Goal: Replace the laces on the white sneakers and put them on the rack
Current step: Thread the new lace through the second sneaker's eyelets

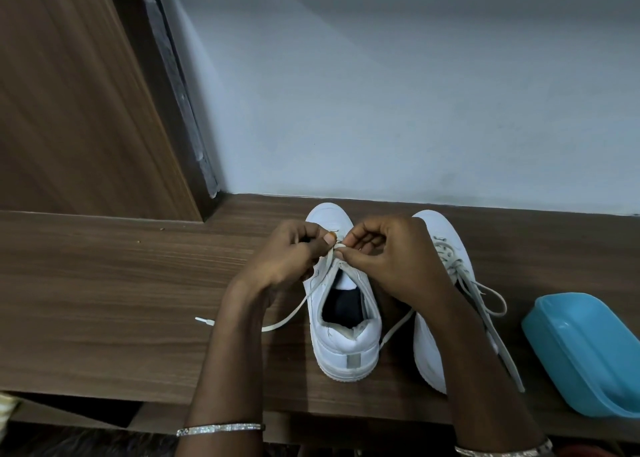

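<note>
White sneakers (346, 345) are sitting on a wood-grain shelf (121, 283) by a pale wall (381, 110). The left hand (294, 252) and right hand (388, 255) are pinching a lace (287, 316).

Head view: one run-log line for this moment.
phase: lacing | left hand: pinches lace | right hand: pinches lace | sneaker: upright on wooden shelf | second sneaker: laced, beside it

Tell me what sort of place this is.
Probably a room at home, perhaps by a shoe cabinet: a wood-grain ledge against a plain painted wall, a wooden panel beside it, white sneakers on top.
</note>
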Tool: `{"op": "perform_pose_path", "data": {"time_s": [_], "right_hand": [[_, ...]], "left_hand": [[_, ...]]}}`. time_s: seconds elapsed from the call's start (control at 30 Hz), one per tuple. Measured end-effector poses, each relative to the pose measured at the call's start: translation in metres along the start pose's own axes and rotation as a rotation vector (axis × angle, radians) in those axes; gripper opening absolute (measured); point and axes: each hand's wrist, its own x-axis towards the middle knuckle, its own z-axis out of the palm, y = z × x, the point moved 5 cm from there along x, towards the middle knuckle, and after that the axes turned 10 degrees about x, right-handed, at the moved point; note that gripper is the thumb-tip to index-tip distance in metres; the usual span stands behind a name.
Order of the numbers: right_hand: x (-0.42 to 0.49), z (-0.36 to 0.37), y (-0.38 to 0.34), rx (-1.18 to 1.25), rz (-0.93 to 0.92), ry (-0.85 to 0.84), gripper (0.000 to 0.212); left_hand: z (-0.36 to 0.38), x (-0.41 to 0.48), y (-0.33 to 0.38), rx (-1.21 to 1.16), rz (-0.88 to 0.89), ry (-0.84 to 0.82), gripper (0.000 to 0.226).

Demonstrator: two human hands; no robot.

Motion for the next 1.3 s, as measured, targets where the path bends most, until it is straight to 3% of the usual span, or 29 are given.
{"op": "perform_pose_path", "data": {"time_s": [0.23, 0.53, 1.3], "right_hand": [[-0.002, -0.001, 0.004, 0.091, 0.057, -0.100, 0.008], [-0.005, -0.013, 0.014, 0.151, 0.147, -0.186, 0.012], [-0.013, -0.029, 0.029, -0.125, 0.166, -0.239, 0.014]], "left_hand": [[-0.017, -0.006, -0.003, -0.095, 0.017, 0.086, 0.002], [-0.023, -0.008, -0.008, 0.032, -0.035, 0.096, 0.008], [-0.042, -0.009, -0.031, 0.286, -0.043, 0.107, 0.012]]}}
